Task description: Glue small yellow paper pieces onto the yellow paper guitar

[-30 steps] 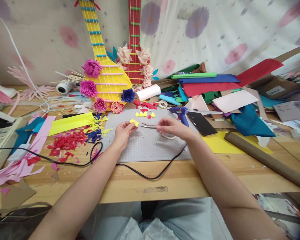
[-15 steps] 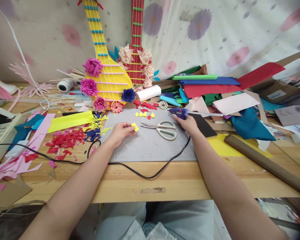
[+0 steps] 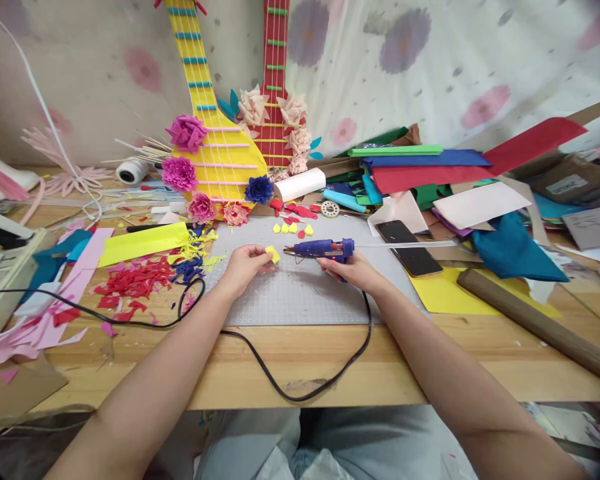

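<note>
My left hand (image 3: 247, 267) pinches a small yellow paper piece (image 3: 273, 254) above the grey cutting mat (image 3: 275, 305). Wrapped round the handle of a blue hot glue gun (image 3: 325, 249) is my right hand (image 3: 355, 268). The gun's nozzle points left, close to the yellow piece, and a clear glue stick (image 3: 405, 245) sticks out of its back. The scissors are almost wholly hidden behind the gun. Several small yellow petal shapes (image 3: 293, 228) lie in a row on the mat beyond my hands, with red pieces (image 3: 300, 211) behind them.
A yellow paper guitar (image 3: 225, 155) and a red one (image 3: 273, 127) lean at the back. A black phone (image 3: 409, 248) lies right of the mat. Red scraps (image 3: 135, 279) lie at left, coloured paper sheets (image 3: 430, 175) at right. The gun's black cord (image 3: 300, 399) loops over the table's front edge.
My right hand has lifted the glue gun and brought it left, its nozzle now near the yellow piece. The gun now covers the scissors, and the phone is uncovered. My left hand has hardly moved.
</note>
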Demonstrator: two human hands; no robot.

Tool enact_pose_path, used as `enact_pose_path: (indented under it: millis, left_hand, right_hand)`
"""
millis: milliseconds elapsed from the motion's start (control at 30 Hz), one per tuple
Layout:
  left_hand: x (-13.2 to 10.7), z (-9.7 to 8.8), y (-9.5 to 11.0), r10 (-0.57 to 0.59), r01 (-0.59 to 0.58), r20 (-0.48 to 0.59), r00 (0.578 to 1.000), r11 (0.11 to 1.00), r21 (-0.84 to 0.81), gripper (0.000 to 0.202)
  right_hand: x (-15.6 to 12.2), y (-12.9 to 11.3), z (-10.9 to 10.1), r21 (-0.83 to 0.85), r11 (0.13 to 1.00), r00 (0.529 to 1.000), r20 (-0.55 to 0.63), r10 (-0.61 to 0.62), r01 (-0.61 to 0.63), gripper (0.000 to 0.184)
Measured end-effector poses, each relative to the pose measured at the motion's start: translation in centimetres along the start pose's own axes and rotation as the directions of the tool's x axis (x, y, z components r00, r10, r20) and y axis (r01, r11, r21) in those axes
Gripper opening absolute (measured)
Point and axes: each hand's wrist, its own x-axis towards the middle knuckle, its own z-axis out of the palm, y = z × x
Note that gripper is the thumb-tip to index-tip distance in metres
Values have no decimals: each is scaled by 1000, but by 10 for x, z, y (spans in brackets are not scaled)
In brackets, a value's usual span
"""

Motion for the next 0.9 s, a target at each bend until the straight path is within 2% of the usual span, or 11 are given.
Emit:
enact_pose_path:
  millis: [233, 900]
  left_hand:
    - [-1, 3, 1, -3, 4, -16, 1000, 1000, 31, 22]
    - [0, 3, -1, 5, -5, -2, 1000, 1000, 30, 23]
  right_hand:
    - [0, 4, 0, -130, 987, 995, 0, -95, 94, 43]
    - [-1, -1, 0, -203, 974, 995, 8, -95, 95, 45]
